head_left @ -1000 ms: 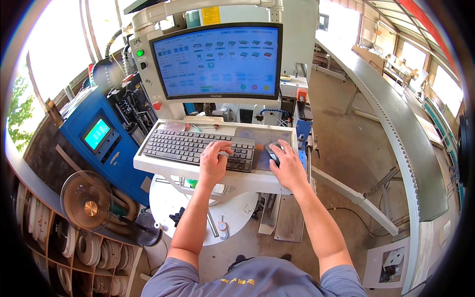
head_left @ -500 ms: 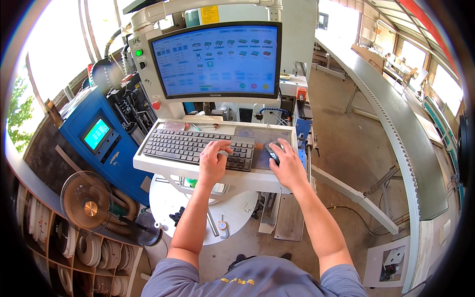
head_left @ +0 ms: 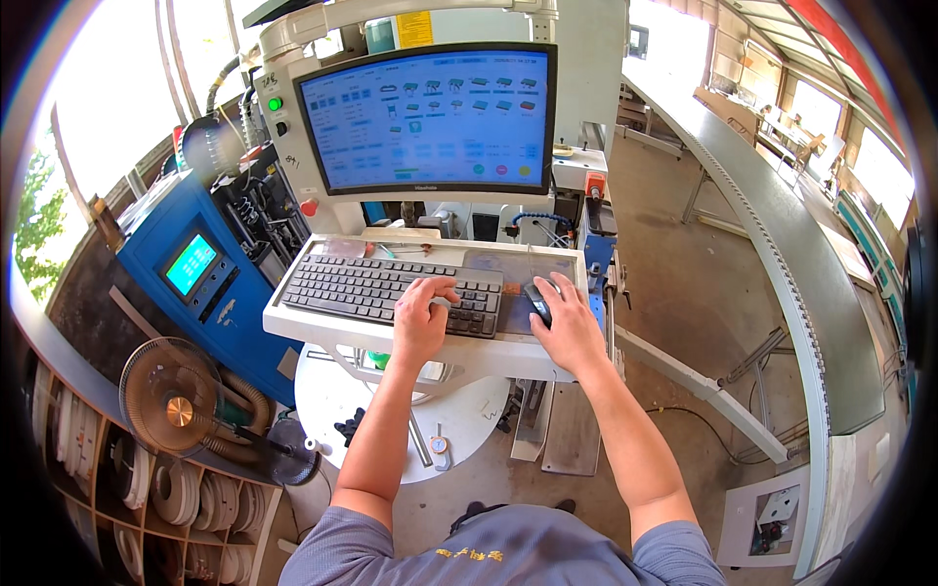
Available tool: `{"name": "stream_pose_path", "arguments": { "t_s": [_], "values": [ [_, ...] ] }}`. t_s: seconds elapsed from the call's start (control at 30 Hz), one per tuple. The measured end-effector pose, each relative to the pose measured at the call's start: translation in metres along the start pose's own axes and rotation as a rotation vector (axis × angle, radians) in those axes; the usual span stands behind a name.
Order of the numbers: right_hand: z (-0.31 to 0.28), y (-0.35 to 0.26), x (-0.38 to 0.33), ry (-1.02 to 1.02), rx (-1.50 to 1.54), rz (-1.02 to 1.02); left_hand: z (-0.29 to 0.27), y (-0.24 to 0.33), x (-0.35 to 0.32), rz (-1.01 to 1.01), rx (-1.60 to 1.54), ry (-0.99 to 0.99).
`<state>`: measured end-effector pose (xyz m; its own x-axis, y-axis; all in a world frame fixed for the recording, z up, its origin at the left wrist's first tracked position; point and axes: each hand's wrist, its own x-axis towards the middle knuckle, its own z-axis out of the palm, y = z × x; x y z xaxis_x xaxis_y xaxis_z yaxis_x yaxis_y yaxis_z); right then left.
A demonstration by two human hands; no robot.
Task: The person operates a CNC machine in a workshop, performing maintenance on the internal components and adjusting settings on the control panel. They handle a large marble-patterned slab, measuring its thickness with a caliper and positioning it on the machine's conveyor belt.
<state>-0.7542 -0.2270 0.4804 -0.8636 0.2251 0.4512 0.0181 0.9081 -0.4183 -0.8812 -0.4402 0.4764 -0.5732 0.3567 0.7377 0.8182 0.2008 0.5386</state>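
A dark computer keyboard (head_left: 366,291) lies on a white tray (head_left: 293,320) below a wide monitor (head_left: 430,122) that shows a blue screen with rows of small pictures. My left hand (head_left: 422,311) rests over the keyboard's right part, fingers bent and a little apart, holding nothing. At the tray's right end my right hand (head_left: 570,327) is on a dark computer mouse (head_left: 536,301), its fingers over the top and sides. Part of the mouse is hidden under that hand. Some small tools (head_left: 396,250) lie behind the keyboard.
Below the tray stands a round white table (head_left: 459,454) with a dial gauge (head_left: 439,446). To the left are a blue cabinet (head_left: 230,327) with a lit display, a fan (head_left: 176,398) and shelves of discs (head_left: 176,491). A long conveyor (head_left: 782,215) runs along the right.
My right hand and the mouse have shifted very slightly. The left hand stays where it was on the keyboard.
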Motion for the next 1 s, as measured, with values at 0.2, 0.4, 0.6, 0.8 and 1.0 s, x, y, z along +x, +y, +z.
{"name": "stream_pose_path", "arguments": {
  "t_s": [0.2, 0.4, 0.6, 0.8, 1.0],
  "values": [
    [0.0008, 0.0005, 0.0003, 0.006, -0.001, 0.0, -0.0004, 0.0002, 0.0003, -0.004, 0.008, -0.009],
    [0.0012, 0.0013, 0.0005, -0.001, -0.004, 0.005, 0.0009, -0.0012, 0.0, -0.005, 0.003, -0.008],
    [0.0016, 0.0021, 0.0003, -0.015, 0.0, 0.015, 0.0005, 0.0012, 0.0006, -0.013, 0.008, -0.008],
    [0.0001, 0.0007, -0.0008, -0.01, 0.003, 0.005, 0.0, 0.0021, -0.0001, -0.027, 0.014, -0.012],
    [0.0006, -0.0001, -0.0002, 0.003, -0.005, 0.008, -0.001, 0.0027, -0.0004, -0.03, -0.013, -0.002]
  ]
}}
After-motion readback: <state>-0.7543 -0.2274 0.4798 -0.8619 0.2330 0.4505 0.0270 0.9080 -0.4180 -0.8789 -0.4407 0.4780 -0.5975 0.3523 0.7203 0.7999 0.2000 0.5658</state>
